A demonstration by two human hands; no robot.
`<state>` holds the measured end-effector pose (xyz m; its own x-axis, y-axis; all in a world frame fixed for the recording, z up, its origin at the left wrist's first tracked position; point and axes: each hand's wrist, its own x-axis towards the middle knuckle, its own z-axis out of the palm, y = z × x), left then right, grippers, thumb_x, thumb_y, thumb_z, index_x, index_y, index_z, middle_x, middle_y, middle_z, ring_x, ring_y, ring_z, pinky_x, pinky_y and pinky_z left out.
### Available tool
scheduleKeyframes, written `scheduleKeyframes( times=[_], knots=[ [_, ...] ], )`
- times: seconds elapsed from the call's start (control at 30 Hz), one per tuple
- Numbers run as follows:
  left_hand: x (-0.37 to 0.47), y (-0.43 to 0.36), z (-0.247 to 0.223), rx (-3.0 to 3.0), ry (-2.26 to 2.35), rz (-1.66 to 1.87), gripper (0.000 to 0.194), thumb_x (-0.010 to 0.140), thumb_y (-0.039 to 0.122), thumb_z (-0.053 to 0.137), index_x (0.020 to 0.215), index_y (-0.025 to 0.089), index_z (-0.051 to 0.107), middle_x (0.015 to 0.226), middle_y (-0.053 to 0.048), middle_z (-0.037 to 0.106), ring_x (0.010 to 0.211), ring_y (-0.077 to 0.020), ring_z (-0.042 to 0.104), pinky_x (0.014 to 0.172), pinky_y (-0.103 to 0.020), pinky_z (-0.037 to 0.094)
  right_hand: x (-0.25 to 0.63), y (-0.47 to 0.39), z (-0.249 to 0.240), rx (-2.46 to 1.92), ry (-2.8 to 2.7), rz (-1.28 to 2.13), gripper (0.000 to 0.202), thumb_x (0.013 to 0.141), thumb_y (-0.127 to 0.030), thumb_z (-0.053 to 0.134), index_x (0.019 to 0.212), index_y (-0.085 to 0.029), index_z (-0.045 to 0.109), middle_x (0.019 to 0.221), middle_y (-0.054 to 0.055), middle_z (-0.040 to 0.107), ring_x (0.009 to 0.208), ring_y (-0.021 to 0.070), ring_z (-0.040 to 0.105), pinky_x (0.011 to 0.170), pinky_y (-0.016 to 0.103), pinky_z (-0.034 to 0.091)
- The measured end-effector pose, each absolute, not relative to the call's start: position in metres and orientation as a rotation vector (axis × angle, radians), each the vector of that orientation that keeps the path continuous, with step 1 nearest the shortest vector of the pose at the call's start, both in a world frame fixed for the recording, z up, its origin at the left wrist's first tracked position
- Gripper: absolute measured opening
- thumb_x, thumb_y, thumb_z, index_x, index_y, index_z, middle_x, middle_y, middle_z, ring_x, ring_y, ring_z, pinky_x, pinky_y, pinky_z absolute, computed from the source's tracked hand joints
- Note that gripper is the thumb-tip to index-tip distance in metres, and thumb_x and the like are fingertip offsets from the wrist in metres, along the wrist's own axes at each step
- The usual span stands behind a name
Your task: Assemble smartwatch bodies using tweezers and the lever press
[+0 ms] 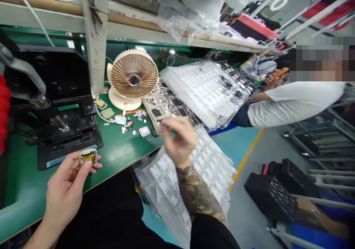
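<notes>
The left hand [65,182] gripped a small square device [89,155], near left; farther right, by a beige tray [151,118], the right hand [181,138] was blurred, its fingers' hold impossible to tell

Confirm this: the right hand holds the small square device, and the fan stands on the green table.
Wrong hand: the head view shows the left hand holding the small square device. The fan does stand on the green table.
</notes>
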<state>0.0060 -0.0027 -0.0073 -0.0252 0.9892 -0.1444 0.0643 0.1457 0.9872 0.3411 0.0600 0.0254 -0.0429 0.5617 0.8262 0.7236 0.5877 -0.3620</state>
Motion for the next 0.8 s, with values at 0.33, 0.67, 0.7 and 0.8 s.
scheduleKeyframes(
  times=[0.33,0.67,0.7,0.8],
  knots=[
    [0.006,-0.007,-0.008,1.236,1.378,1.027,0.035,0.109,0.055,0.074,0.127,0.025,0.073,0.121,-0.009,0.087,0.100,-0.0290,0.085,0.090,-0.044,0.068,0.306,0.073,0.003,-1.040,-2.460,-0.259,0.027,0.115,-0.017,0.058,0.135,-0.026,0.075,0.110,0.005,0.081,0.099,0.0195,0.073,0.083,0.036,0.058],
    [0.002,-0.007,-0.016,1.230,1.322,1.057,0.038,0.108,0.054,0.078,0.131,0.025,0.069,0.126,-0.011,0.088,0.101,-0.0309,0.088,0.089,-0.044,0.070,0.396,0.193,0.038,-2.037,-2.065,0.008,0.020,0.103,-0.017,0.068,0.111,-0.016,0.086,0.114,0.015,0.075,0.110,0.0294,0.067,0.103,0.043,0.053],
    [0.002,-0.007,-0.016,1.244,1.329,1.056,0.038,0.108,0.055,0.078,0.131,0.025,0.070,0.126,-0.011,0.088,0.102,-0.0314,0.088,0.090,-0.045,0.070,0.395,0.199,0.035,-2.050,-2.063,0.016,0.017,0.100,-0.017,0.072,0.110,-0.016,0.086,0.112,0.014,0.075,0.108,0.0292,0.067,0.101,0.042,0.053],
    [0.000,-0.008,-0.018,1.284,1.326,1.055,0.037,0.108,0.052,0.077,0.132,0.025,0.070,0.125,-0.011,0.087,0.103,-0.0311,0.086,0.095,-0.046,0.069,0.393,0.206,0.026,-2.063,-2.042,0.006,0.014,0.094,-0.013,0.075,0.104,-0.015,0.085,0.112,0.014,0.074,0.102,0.0271,0.066,0.097,0.041,0.054]
  ],
)
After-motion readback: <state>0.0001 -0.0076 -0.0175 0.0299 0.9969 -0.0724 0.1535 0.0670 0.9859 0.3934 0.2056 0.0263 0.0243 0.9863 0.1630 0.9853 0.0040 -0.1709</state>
